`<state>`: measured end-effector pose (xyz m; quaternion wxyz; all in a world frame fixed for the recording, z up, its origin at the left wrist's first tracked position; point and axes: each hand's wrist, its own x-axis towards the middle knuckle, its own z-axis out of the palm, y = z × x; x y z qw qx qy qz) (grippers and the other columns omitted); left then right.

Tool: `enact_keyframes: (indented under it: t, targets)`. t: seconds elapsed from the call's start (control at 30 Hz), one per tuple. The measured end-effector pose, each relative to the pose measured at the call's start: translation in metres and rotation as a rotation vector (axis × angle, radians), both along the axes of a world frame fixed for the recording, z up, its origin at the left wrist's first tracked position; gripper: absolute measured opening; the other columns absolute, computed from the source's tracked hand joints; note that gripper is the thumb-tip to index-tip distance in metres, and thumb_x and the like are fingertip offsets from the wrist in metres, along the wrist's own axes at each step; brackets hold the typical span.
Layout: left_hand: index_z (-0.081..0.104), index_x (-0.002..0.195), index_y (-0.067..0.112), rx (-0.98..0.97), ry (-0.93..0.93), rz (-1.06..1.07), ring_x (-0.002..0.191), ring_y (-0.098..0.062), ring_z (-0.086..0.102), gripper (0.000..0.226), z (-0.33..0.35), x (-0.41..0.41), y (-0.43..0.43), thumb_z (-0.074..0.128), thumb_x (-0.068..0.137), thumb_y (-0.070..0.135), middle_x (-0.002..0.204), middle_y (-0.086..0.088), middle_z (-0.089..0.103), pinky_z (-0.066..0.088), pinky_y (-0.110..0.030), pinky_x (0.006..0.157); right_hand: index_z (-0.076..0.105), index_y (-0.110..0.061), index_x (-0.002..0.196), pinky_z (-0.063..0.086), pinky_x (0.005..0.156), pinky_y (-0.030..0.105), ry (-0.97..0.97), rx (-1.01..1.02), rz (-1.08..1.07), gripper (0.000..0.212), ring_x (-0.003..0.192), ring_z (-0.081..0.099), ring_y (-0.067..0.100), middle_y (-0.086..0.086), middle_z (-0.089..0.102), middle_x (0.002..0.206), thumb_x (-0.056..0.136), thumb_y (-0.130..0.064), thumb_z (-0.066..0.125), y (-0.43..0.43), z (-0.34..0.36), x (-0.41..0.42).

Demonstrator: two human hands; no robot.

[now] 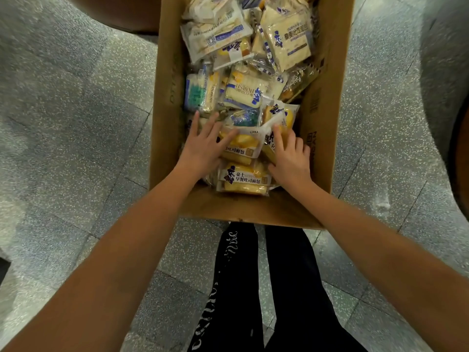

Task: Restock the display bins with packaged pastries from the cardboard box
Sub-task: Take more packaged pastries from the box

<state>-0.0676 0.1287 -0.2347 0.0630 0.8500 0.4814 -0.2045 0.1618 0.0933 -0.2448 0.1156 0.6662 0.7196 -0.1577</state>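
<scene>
An open cardboard box [253, 212] stands on the floor in front of me, filled with several clear-wrapped pastry packs printed in blue and white. Both my hands are inside its near end. My left hand [203, 146] lies flat with fingers spread on the packs, its fingertips touching a yellow bread pack [243, 146]. My right hand [289, 156] rests on the packs at the right with fingers slightly bent over a pack [276, 118]. Between the hands, nearest me, lies another bread pack [243, 180]. No display bin is in view.
Grey speckled tiled floor [76, 123] surrounds the box. My legs in black trousers [243, 288] stand just below the box's near wall. A brown rounded object [121, 13] sits at the upper left, beside the box.
</scene>
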Motion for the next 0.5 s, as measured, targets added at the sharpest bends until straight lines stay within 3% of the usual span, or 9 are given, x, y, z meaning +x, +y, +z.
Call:
enact_keyframes:
  t: [0.17, 0.3, 0.37, 0.5]
  targets:
    - [0.006, 0.152, 0.033, 0.037, -0.072, 0.049, 0.142, -0.033, 0.023, 0.089, 0.021, -0.014, -0.007, 0.064, 0.086, 0.049, 0.146, -0.015, 0.031, 0.001, -0.06, 0.117, 0.025, -0.015, 0.153, 0.039, 0.094, 0.052, -0.001, 0.008, 0.077, 0.089, 0.118, 0.045, 0.044, 0.025, 0.04, 0.139, 0.078, -0.025, 0.072, -0.003, 0.015, 0.001]
    - [0.036, 0.148, 0.019, 0.141, -0.188, 0.041, 0.125, -0.04, 0.045, 0.084, 0.054, -0.035, -0.011, 0.076, 0.075, 0.033, 0.127, -0.025, 0.05, 0.012, -0.063, 0.115, 0.024, -0.015, 0.153, 0.037, 0.099, 0.053, 0.031, 0.028, 0.12, 0.084, 0.123, 0.041, 0.043, 0.024, 0.037, 0.143, 0.083, -0.028, 0.07, 0.0, 0.052, -0.004]
    - [0.037, 0.148, 0.018, 0.148, -0.229, 0.094, 0.125, -0.041, 0.044, 0.085, 0.079, -0.041, -0.008, 0.077, 0.075, 0.033, 0.125, -0.025, 0.05, 0.011, -0.064, 0.116, 0.023, -0.016, 0.153, 0.035, 0.101, 0.054, 0.067, 0.054, 0.129, 0.083, 0.126, 0.04, 0.043, 0.024, 0.035, 0.144, 0.085, -0.034, 0.068, 0.003, 0.079, -0.004]
    - [0.023, 0.152, 0.026, 0.078, -0.225, 0.169, 0.135, -0.038, 0.029, 0.088, 0.135, -0.035, 0.003, 0.072, 0.081, 0.042, 0.139, -0.02, 0.038, 0.002, -0.057, 0.118, 0.019, -0.019, 0.154, 0.031, 0.105, 0.053, 0.093, 0.121, 0.146, 0.084, 0.13, 0.036, 0.041, 0.023, 0.03, 0.148, 0.086, -0.034, 0.067, 0.005, 0.136, 0.01]
